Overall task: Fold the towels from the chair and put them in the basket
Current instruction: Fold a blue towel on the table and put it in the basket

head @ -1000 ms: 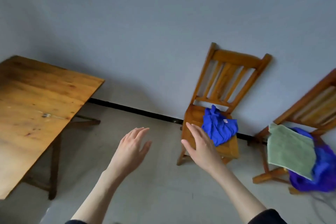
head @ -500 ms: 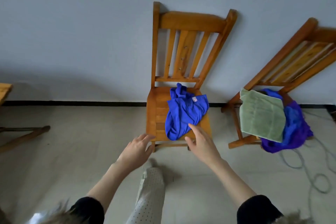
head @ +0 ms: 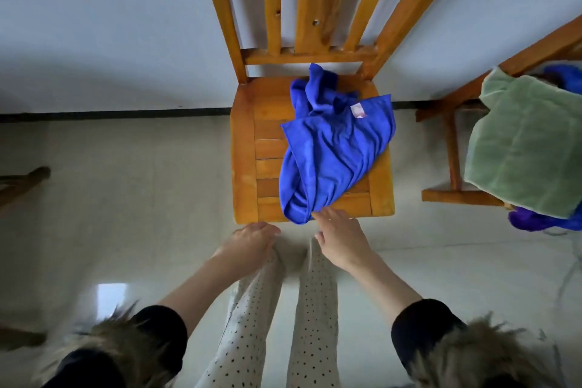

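Observation:
A crumpled blue towel [head: 333, 148] with a small white label lies on the seat of a wooden chair [head: 248, 154] against the wall. My right hand [head: 341, 238] reaches to the seat's front edge, its fingertips at the towel's lowest corner, fingers fairly straight. My left hand [head: 252, 241] hovers just below the seat's front edge, left of the towel, fingers loosely bent and holding nothing. No basket is in view.
A second wooden chair [head: 453, 148] at the right carries a folded green towel [head: 522, 142] over a purple-blue cloth [head: 548, 220]. A grey cable [head: 570, 277] lies on the floor at the right. A table foot [head: 22, 181] shows at the left. My legs stand below the chair.
I have stepped close to the chair, which now fills the view. Both hands have come forward to the seat's front edge, the right one reaching the blue towel's corner.

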`<state>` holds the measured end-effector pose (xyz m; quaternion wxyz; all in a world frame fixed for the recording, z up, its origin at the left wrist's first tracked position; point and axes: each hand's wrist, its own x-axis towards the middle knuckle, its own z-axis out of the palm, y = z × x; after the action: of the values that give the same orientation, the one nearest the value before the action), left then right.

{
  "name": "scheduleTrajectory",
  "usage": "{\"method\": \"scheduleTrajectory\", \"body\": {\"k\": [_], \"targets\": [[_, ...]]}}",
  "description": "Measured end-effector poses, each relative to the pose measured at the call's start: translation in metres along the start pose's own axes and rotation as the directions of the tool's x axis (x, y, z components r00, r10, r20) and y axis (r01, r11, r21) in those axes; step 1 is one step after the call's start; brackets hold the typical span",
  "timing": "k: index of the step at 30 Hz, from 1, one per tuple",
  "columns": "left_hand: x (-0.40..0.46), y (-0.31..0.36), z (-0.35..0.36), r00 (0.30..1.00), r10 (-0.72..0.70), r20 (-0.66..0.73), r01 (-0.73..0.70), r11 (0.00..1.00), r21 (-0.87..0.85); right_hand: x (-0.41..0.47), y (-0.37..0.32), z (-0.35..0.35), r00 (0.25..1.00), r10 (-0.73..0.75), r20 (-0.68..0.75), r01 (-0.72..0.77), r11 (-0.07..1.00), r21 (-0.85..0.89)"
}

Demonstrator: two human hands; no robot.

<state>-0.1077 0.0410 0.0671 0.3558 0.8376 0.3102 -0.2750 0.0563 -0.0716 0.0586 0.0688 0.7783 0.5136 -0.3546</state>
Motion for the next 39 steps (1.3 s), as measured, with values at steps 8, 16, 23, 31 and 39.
{"method": "scheduleTrajectory", "body": {"k": [8, 16, 23, 31, 39], "targets": [[0.049, -0.017, 0.073, 0.995, 0.002, -0.104, -0.002, 1.000, -0.003, 0.066, 0.024, 0.056, 0.943, -0.298, -0.150, 0.250, 0.929, -0.272], [0.063, 0.006, 0.062, 0.904, 0.065, -0.423, -0.088, 0.996, -0.034, 0.072, 0.045, 0.036, 0.880, -0.343, -0.329, 0.366, 0.931, 0.008], [0.054, 0.054, -0.017, 0.828, 0.282, -0.485, -0.265, 0.959, 0.106, 0.018, 0.043, -0.059, 0.860, -0.209, -0.466, 0.348, 0.907, 0.236], [-0.016, 0.135, -0.163, 0.687, 0.091, -0.721, -0.461, 0.822, -0.335, -0.049, 0.024, -0.237, 0.812, -0.077, -0.579, 0.399, 0.798, 0.452], [-0.131, 0.173, -0.293, 0.692, 0.189, -0.697, -0.545, 0.769, -0.333, -0.128, -0.033, -0.377, 0.657, -0.160, -0.737, 0.582, 0.729, 0.361]]}}
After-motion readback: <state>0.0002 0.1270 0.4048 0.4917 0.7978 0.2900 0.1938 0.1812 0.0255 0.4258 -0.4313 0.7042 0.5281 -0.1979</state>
